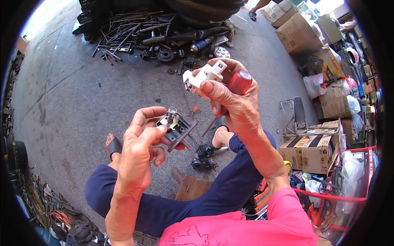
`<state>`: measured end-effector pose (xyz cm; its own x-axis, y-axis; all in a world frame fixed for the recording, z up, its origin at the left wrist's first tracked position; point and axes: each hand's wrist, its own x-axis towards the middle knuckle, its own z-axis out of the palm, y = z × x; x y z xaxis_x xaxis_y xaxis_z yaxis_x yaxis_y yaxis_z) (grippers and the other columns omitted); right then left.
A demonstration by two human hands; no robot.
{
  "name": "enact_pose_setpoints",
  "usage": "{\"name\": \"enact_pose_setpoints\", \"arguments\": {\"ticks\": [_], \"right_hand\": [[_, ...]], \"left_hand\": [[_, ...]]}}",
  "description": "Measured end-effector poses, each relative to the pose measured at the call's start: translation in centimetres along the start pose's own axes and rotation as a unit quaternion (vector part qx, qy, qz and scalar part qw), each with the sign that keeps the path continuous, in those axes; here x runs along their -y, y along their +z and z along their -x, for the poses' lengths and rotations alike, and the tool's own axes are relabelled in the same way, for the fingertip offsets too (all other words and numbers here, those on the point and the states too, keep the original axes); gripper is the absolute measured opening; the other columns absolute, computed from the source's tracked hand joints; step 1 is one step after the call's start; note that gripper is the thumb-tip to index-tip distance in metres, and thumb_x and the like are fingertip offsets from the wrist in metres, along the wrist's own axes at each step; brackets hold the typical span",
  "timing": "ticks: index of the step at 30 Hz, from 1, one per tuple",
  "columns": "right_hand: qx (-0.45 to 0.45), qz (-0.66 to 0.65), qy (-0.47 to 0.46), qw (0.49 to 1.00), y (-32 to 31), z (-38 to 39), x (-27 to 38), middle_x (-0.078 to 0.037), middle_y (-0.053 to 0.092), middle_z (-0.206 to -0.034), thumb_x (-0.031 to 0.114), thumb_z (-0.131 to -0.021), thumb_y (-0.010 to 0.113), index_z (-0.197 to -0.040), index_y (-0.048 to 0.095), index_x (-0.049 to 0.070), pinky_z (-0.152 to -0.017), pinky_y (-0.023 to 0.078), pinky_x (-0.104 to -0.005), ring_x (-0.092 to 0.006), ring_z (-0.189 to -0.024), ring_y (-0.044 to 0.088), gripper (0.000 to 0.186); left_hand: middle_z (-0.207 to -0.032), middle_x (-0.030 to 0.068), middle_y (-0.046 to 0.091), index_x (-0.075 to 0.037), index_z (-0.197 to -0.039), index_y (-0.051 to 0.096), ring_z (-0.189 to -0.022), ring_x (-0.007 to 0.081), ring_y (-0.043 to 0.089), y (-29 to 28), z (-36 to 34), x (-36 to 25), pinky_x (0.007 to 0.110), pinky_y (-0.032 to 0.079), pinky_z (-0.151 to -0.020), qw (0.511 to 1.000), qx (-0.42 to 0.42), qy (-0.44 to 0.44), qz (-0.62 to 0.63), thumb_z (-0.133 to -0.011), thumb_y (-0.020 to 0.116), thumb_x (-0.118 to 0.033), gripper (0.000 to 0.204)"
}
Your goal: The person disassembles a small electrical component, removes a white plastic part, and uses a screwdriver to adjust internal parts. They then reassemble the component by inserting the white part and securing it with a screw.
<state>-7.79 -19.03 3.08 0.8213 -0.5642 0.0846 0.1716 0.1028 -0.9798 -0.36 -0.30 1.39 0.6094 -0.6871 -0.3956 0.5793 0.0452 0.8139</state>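
In my left hand [141, 145] is a black housing [178, 132] with a metal plate along its side and a coiled spring [171, 115] standing up from it; my thumb rests near the spring's base. My right hand [234, 104], higher and to the right, grips a white plastic component [207, 76] between thumb and fingers, along with a red-handled screwdriver [240, 83] whose shaft points down. The two held assemblies are apart. Below them on the ground lie dark mechanical parts [202, 163] and a small orange-tipped item [195, 109], beside a wooden block [191, 185] between my legs.
Metal rods [125, 30], tools and round parts lie heaped at the top, near black tyres [201, 10]. Cardboard boxes [312, 152], bags and a red-framed rack [324, 197] crowd the right. Cables [51, 209] lie at lower left. Another person's foot [253, 15] shows at the top.
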Motion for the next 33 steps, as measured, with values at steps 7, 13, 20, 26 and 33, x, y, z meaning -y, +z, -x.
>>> {"name": "enact_pose_setpoints", "arguments": {"ticks": [7, 13, 20, 26, 33], "right_hand": [[0.066, 0.013, -0.044, 0.997, -0.4, 0.4, -0.1, -0.016, 0.068, -0.113, 0.002, -0.081, 0.077, -0.123, 0.056, 0.002, -0.045, 0.047, -0.016, -0.0076, -0.071, 0.065, 0.047], [0.114, 0.035, -0.069, 0.99, 0.0, 0.8, -0.1, -0.011, 0.068, -0.117, 0.0, -0.083, 0.076, -0.12, 0.057, 0.002, -0.049, 0.047, -0.0166, -0.0039, -0.073, 0.064, 0.041], [0.013, 0.088, -0.025, 0.996, -0.2, 0.7, 0.4, -0.015, 0.071, -0.097, 0.019, -0.078, 0.084, -0.116, 0.057, 0.002, -0.043, 0.044, -0.016, -0.0091, -0.065, 0.064, 0.05], [0.014, 0.097, 0.012, 0.995, -0.1, 0.6, 0.7, -0.007, 0.066, -0.078, 0.024, -0.081, 0.081, -0.116, 0.06, 0.001, -0.04, 0.038, -0.0173, -0.0041, -0.049, 0.051, 0.046], [0.022, 0.013, 0.047, 0.999, -0.9, 0.1, 0.8, -0.005, 0.067, -0.071, 0.028, -0.085, 0.078, -0.111, 0.061, -0.002, -0.039, 0.037, -0.0177, -0.0034, -0.047, 0.051, 0.044]], "left_hand": [[-0.102, 0.0137, 0.064, -0.001, -0.123, 0.046, -0.073, 0.0225, 0.07, 0.1, -0.1, 0.1, 0.017, 0.036, -0.039, 1.0, 0.001, -0.002, -0.001, -0.09, 0.048, -0.009, 0.034], [-0.1, 0.0142, 0.064, 0.0, -0.123, 0.046, -0.072, 0.0223, 0.07, -0.1, 0.0, 0.0, 0.018, 0.035, -0.039, 1.0, -0.002, 0.011, -0.013, -0.093, 0.046, -0.013, 0.033], [-0.102, 0.0153, 0.064, 0.002, -0.124, 0.044, -0.073, 0.0259, 0.071, -0.4, -0.2, 0.3, 0.019, 0.038, -0.038, 0.999, 0.006, 0.009, 0.035, -0.096, 0.044, -0.019, 0.035], [-0.105, 0.0118, 0.061, 0.0, -0.123, 0.049, -0.075, 0.016, 0.067, -0.5, -0.1, 0.3, 0.022, 0.041, -0.045, 0.998, 0.02, -0.002, 0.053, -0.099, 0.046, -0.023, 0.033], [-0.107, 0.0113, 0.062, -0.001, -0.123, 0.049, -0.076, 0.0153, 0.067, -0.4, -0.1, 0.4, 0.022, 0.042, -0.045, 0.998, 0.026, 0.003, 0.049, -0.101, 0.044, -0.024, 0.032]]}}
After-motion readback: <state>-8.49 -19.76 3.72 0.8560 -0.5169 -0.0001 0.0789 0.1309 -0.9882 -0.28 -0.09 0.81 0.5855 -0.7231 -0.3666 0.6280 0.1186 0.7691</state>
